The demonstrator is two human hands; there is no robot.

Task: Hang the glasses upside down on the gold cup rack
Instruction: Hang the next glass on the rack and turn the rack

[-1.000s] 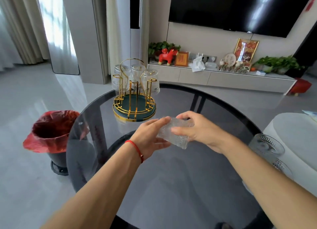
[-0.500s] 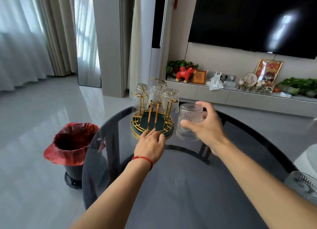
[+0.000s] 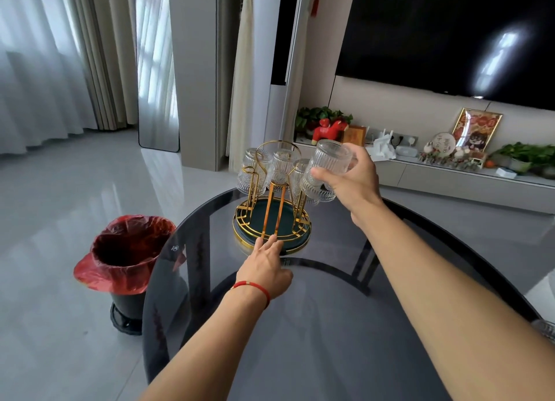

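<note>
the right hand (image 3: 353,177) grips a clear ribbed drinking glass (image 3: 329,163), base up and mouth down, tilted slightly, in the air just above the right side of the gold wire cup rack with its dark green round tray (image 3: 271,217). the rack stands near the far edge of the round smoked-glass bench (image 3: 330,325). three or so similar ribbed glasses (image 3: 280,167) already hang inverted on its far pegs; the exact count is hard to read through the glass. the left hand (image 3: 265,268) rests on the bench with its fingers (image 3: 267,244) stretched out flat, fingertips touching the near rim of the rack's tray, holding nothing, apparently steadying it.

the step in hand looks like the placing itself: the glass is turned over and nearly over a peg. the next move calls for lining the mouth up with a free gold upright on the near right side, then lowering it straight so the rim does not knock the neighbouring glasses, which sit very close.
</note>
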